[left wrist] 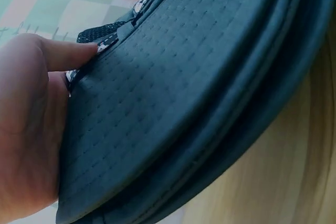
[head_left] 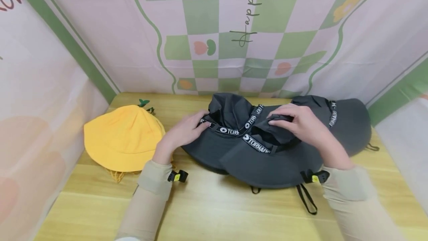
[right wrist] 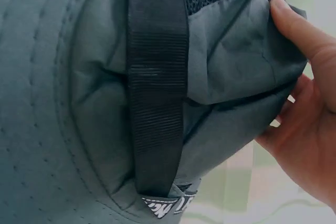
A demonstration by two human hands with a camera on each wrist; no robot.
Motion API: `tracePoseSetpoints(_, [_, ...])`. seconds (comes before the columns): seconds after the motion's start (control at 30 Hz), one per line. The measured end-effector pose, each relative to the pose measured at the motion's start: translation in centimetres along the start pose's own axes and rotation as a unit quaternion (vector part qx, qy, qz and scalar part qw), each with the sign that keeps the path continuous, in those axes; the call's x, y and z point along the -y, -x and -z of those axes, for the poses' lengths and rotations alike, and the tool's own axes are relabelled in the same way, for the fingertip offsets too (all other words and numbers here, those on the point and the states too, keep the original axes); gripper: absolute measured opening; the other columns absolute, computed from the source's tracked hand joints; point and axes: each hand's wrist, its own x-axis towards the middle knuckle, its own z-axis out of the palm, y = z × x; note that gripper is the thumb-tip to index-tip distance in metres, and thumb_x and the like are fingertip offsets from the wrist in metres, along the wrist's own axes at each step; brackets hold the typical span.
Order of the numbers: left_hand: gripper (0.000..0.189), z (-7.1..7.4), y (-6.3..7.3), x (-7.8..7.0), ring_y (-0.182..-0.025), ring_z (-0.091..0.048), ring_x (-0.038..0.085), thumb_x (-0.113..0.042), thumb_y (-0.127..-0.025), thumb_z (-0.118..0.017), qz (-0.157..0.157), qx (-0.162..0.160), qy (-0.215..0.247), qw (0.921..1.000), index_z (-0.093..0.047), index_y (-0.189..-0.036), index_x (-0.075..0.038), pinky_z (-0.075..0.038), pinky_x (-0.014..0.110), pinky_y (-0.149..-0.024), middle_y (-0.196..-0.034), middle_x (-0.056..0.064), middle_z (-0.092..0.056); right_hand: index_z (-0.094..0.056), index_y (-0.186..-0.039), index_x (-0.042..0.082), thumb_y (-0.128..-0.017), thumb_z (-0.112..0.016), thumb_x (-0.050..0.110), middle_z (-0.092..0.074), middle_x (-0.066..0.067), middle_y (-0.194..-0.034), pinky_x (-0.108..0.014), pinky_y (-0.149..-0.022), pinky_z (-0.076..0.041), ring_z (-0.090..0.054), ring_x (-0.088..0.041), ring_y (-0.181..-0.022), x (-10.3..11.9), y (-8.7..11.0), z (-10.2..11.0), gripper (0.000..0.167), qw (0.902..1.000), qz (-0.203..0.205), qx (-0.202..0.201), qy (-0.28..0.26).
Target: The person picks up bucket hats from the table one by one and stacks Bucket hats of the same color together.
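Two dark grey sun hats with "TORNADO" bands overlap at the middle of the table. My left hand (head_left: 182, 133) grips the left hat (head_left: 230, 111) at its band, thumb on the outside. In the left wrist view, layered brims (left wrist: 152, 98) curve away from that hand. On the right, my right hand (head_left: 305, 127) pinches the crown of the front hat (head_left: 267, 168), whose brim lies over the left hat's brim. The right wrist view shows this crown (right wrist: 231, 61) between thumb and fingers, beside a black strap (right wrist: 157, 87).
Behind my right hand lies another dark grey hat (head_left: 352, 122). A yellow hat (head_left: 125, 137) with a green sprout ornament (head_left: 143, 102) sits to the left on the wooden table (head_left: 214, 215). Black cord loops (head_left: 307, 200) hang from the front brim. A patterned cloth (head_left: 234, 18) stands behind.
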Motion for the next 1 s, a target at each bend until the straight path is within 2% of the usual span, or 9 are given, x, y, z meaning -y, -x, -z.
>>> tracePoseSetpoints(0.1, [0.044, -0.2, -0.1, 0.0, -0.137, -0.052, 0.028, -0.031, -0.107, -0.041, 0.003, 0.004, 0.009, 0.9999, -0.045, -0.146, -0.011, -0.04, 0.044, -0.115, -0.146, 0.011, -0.055, -0.079, -0.101, 0.017, -0.083, -0.079, 0.007, -0.077, 0.0, -0.099, -0.015, -0.077, -0.046, -0.067, -0.013, -0.094, 1.0, -1.1, -1.0, 0.021, 0.9999, 0.01, -0.001, -0.002])
tracePoseSetpoints(0.2, [0.044, -0.3, -0.1, -0.1, -0.137, -0.052, 0.027, -0.028, -0.106, -0.038, 0.006, 0.008, 0.016, 0.9998, -0.045, -0.146, -0.011, -0.04, 0.044, -0.115, -0.146, 0.011, -0.055, -0.079, -0.1, 0.015, -0.083, -0.079, 0.009, -0.077, -0.002, -0.098, -0.026, -0.084, -0.049, -0.069, -0.022, -0.096, 1.7, -2.0, -2.1, 0.018, 0.9998, 0.018, 0.006, -0.001])
tracePoseSetpoints(0.37, [0.044, -0.5, -0.3, -0.2, -0.133, -0.055, 0.026, -0.025, -0.105, -0.035, 0.008, 0.013, 0.021, 0.9997, -0.048, -0.145, -0.01, -0.043, 0.043, -0.113, -0.143, 0.011, -0.058, -0.077, -0.104, 0.01, -0.086, -0.077, 0.013, -0.076, -0.006, -0.1, -0.044, -0.088, -0.052, -0.068, -0.027, -0.098, 2.2, -3.3, -4.0, 0.018, 0.9993, 0.019, 0.031, 0.003])
tracePoseSetpoints(0.57, [0.046, -0.8, -0.4, -0.5, -0.136, -0.052, 0.026, -0.027, -0.106, -0.033, 0.017, 0.027, 0.023, 0.9992, -0.047, -0.145, -0.008, -0.042, 0.042, -0.114, -0.145, 0.012, -0.056, -0.077, -0.106, 0.01, -0.087, -0.076, 0.014, -0.076, -0.007, -0.102, -0.046, -0.09, -0.052, -0.066, -0.028, -0.1, 2.6, -4.4, -6.0, 0.019, 0.9994, 0.027, 0.018, -0.012])
tracePoseSetpoints(0.7, [0.052, -1.1, -0.5, -0.6, -0.137, -0.051, 0.025, -0.042, -0.107, -0.031, 0.029, 0.039, 0.037, 0.9981, -0.046, -0.145, -0.01, -0.04, 0.042, -0.115, -0.146, 0.01, -0.055, -0.076, -0.108, 0.01, -0.088, -0.076, 0.016, -0.075, -0.009, -0.104, -0.046, -0.089, -0.051, -0.066, -0.029, -0.099, 3.0, -4.9, -7.1, 0.021, 0.9999, 0.012, 0.005, -0.011])
tracePoseSetpoints(0.8, [0.063, -1.1, -0.5, -0.7, -0.136, -0.052, 0.025, -0.057, -0.104, -0.033, 0.037, 0.046, 0.048, 0.9971, -0.046, -0.145, -0.011, -0.041, 0.043, -0.114, -0.145, 0.009, -0.055, -0.075, -0.109, 0.009, -0.089, -0.075, 0.017, -0.075, -0.01, -0.105, -0.046, -0.09, -0.051, -0.065, -0.029, -0.1, 3.2, -5.2, -8.0, 0.022, 0.9999, -0.008, -0.003, -0.008])
tracePoseSetpoints(0.9, [0.074, -1.2, -0.4, -0.7, -0.135, -0.052, 0.024, -0.067, -0.097, -0.044, 0.039, 0.058, 0.045, 0.9965, -0.044, -0.146, -0.012, -0.042, 0.043, -0.113, -0.145, 0.008, -0.054, -0.075, -0.111, 0.009, -0.09, -0.074, 0.018, -0.075, -0.011, -0.107, -0.047, -0.094, -0.05, -0.064, -0.03, -0.104, 3.4, -5.5, -8.8, 0.023, 0.9995, -0.028, -0.013, -0.01])
tracePoseSetpoints(1.0, [0.088, -1.3, -0.4, -0.7, -0.137, -0.05, 0.023, -0.07, -0.088, -0.058, 0.034, 0.074, 0.031, 0.9962, -0.039, -0.149, -0.01, -0.042, 0.042, -0.114, -0.148, 0.008, -0.051, -0.075, -0.111, 0.009, -0.091, -0.073, 0.019, -0.075, -0.012, -0.109, -0.047, -0.095, -0.05, -0.064, -0.03, -0.105, 3.7, -5.8, -9.4, 0.023, 0.9984, -0.047, -0.027, -0.016])
